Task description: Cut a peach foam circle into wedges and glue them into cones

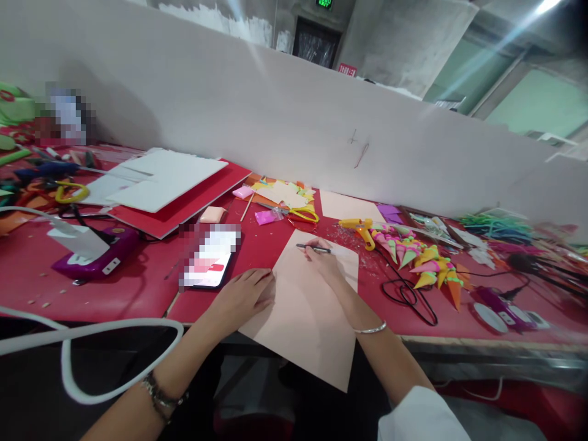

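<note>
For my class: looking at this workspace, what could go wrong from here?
1. The sheet hangs past the front edge of the table, so it might crease there if leaned on.
2. The glue gun lies close to the sheet's far right corner; shifting the paper could nudge it.
3. The phone lies beside the left hand, so a sideways move might knock it.

Our paper (303, 312): plain pale peach
Our pen (323, 250): black
Tabletop (257, 251) before us: red
Scissors (294, 211): yellow handles
Glue gun (362, 227): yellow-orange
Cones (429, 272): we see pink, yellow, orange, green
Left power strip (120, 248): purple
Our sleeve (418, 419): white
Stacked boards (172, 177): white above, red below
</note>
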Available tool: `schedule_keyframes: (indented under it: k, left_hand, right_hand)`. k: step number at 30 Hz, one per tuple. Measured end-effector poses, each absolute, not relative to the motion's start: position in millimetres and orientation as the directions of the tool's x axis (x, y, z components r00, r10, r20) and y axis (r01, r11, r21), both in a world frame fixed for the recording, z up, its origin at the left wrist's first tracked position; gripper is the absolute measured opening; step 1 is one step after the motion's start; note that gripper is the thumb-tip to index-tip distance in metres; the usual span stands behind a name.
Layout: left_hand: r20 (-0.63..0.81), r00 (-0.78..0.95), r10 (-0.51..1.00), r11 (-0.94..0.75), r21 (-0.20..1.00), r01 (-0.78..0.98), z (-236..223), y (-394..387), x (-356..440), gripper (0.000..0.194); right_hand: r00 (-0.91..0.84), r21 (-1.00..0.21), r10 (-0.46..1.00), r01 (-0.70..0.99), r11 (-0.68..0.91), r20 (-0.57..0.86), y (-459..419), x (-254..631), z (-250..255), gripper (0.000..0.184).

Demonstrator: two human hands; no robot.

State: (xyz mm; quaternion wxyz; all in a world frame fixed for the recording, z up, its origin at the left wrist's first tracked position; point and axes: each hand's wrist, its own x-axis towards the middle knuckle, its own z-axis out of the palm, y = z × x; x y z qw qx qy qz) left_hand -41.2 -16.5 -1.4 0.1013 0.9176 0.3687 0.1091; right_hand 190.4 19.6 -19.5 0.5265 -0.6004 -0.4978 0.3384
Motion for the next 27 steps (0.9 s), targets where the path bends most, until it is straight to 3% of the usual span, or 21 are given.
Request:
schedule_keyframes:
  k: [12,21,27]
  left_hand:
    - [0.101,0.714,0.693,-0.696,0.353,0.626,-2,-13,-47,0.043]
    - [0.062,0.701,0.711,-0.665,0.385,0.64,-2,-9,-48,0.044]
    - [0.089,0.704,0.704,-0.673,0.398,0.623,-4,-9,-49,0.044]
  right_hand:
    - [0.286,-0.942,0.942,0.327,0.076,0.175,20,191,-20,0.007]
    - [-0.021,-0.943,0.994,0.312,0.113,0.112,5,184,-15,0.01]
    - [0.224,-0.927,0.955,0.361,0.103,0.193,12,188,-14,0.007]
